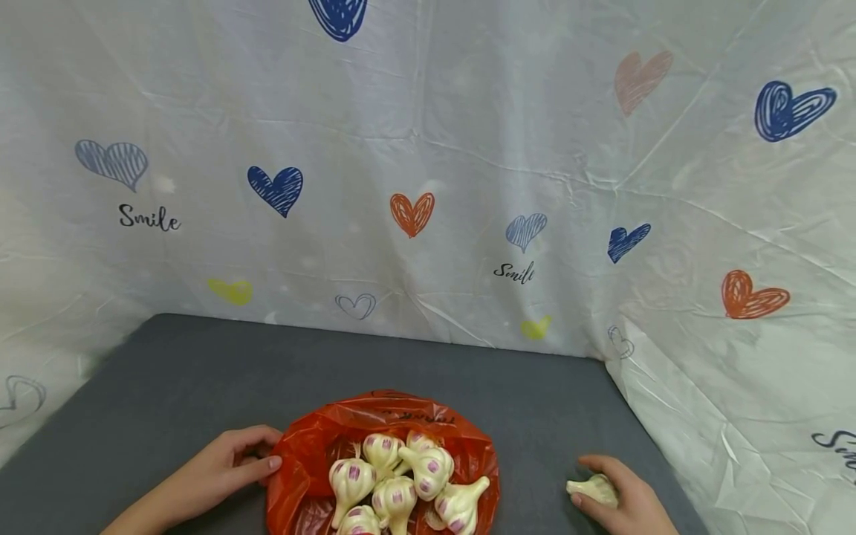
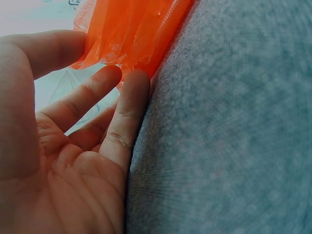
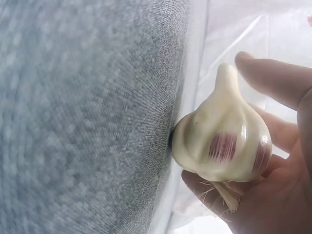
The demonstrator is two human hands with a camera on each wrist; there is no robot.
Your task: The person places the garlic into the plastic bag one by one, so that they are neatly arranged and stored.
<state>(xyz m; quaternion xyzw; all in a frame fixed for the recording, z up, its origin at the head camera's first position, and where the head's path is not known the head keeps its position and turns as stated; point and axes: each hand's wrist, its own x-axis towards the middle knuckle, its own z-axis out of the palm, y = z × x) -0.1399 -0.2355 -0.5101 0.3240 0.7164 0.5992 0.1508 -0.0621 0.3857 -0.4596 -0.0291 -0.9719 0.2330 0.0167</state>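
A red plastic bag (image 1: 383,405), its mouth spread wide, lies on the dark table with several garlic bulbs (image 1: 394,496) in it. My left hand (image 1: 227,469) is at the bag's left side, thumb and fingertips against the plastic. The left wrist view shows these fingers (image 2: 134,95) fairly straight at the crinkled bag (image 2: 134,34). On the right, my right hand (image 1: 625,499) surrounds a single garlic bulb (image 1: 598,489) lying on the table. In the right wrist view this bulb (image 3: 226,136) rests against the cloth, its purple patches and roots showing, the fingers spread loosely about it.
Dark grey cloth covers the table (image 1: 321,360). A whitish curtain (image 1: 461,163) printed with hearts and "Smile" hangs behind the table and along both sides. Between the bag and my right hand lies a stretch of bare tabletop.
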